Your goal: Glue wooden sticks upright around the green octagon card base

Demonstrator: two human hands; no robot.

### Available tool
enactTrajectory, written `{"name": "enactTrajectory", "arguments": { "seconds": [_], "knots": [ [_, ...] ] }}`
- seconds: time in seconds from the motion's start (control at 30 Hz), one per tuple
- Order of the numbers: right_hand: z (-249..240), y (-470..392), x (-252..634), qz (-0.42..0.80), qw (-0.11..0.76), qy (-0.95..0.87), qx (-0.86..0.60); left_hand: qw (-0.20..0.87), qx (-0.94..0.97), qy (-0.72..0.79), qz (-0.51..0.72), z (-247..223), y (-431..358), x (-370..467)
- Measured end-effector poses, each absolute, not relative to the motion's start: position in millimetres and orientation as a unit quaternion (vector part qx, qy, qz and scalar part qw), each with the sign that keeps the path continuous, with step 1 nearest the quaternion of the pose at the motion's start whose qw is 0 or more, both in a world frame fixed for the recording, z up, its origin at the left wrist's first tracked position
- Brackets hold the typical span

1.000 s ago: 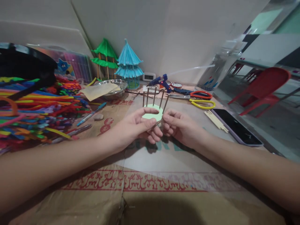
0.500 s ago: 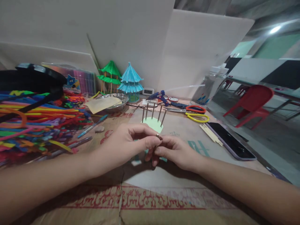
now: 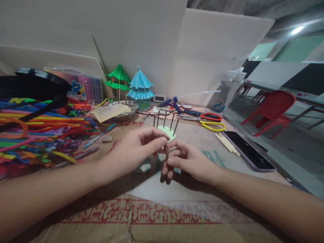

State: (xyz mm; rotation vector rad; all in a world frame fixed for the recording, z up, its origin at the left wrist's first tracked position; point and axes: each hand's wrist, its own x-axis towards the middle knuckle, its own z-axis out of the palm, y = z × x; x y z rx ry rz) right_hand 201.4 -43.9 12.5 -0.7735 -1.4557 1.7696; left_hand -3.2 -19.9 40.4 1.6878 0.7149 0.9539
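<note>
Between my hands, a thin brown stick (image 3: pixel 166 151) stands nearly upright. My left hand (image 3: pixel 148 143) pinches its upper end with thumb and forefinger. Lower down, my right hand (image 3: pixel 183 158) holds it between thumb and fingers. Just beyond my fingers lies a pale green disc (image 3: pixel 170 132) with several brown sticks (image 3: pixel 165 118) standing on it, partly hidden by my left hand. A blue two-tiered paper pavilion (image 3: pixel 140 88) and a green one (image 3: pixel 118 82) are at the back.
Colourful pipe cleaners (image 3: pixel 37 131) are heaped at the left, near a pen (image 3: pixel 100 135). A metal plate (image 3: pixel 134 105) sits behind. A glue gun (image 3: pixel 170 103), scissors (image 3: pixel 214 125), pale sticks (image 3: pixel 227 144) and a phone (image 3: pixel 249 151) lie to the right.
My left hand has shifted slightly left and up, showing more of the brown stick between my hands. My right hand has opened its lower fingers a little and still holds the stick.
</note>
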Motion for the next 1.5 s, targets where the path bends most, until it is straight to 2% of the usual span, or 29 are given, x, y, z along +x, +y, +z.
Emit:
{"name": "enactTrajectory", "arguments": {
  "seconds": [0.13,0.27,0.43,0.67,0.87,1.5],
  "knots": [
    [22,-50,203,0.639,0.432,-0.569,-0.284,0.61,0.634,0.323,0.347,27,-2,-2],
    [28,-56,202,0.617,0.46,-0.579,-0.27,0.687,0.602,0.289,0.288,10,8,0],
    [31,-55,201,0.623,0.484,-0.562,-0.25,0.64,0.666,0.298,0.243,5,8,0],
    [39,-53,204,0.601,0.483,-0.565,-0.294,0.568,0.763,0.252,0.179,8,6,-3],
    [42,-51,204,0.609,0.465,-0.559,-0.316,0.545,0.795,0.169,0.205,9,-5,2],
    [39,-52,200,0.614,0.439,-0.554,-0.352,0.517,0.815,0.166,0.203,7,-11,3]
  ]
}}
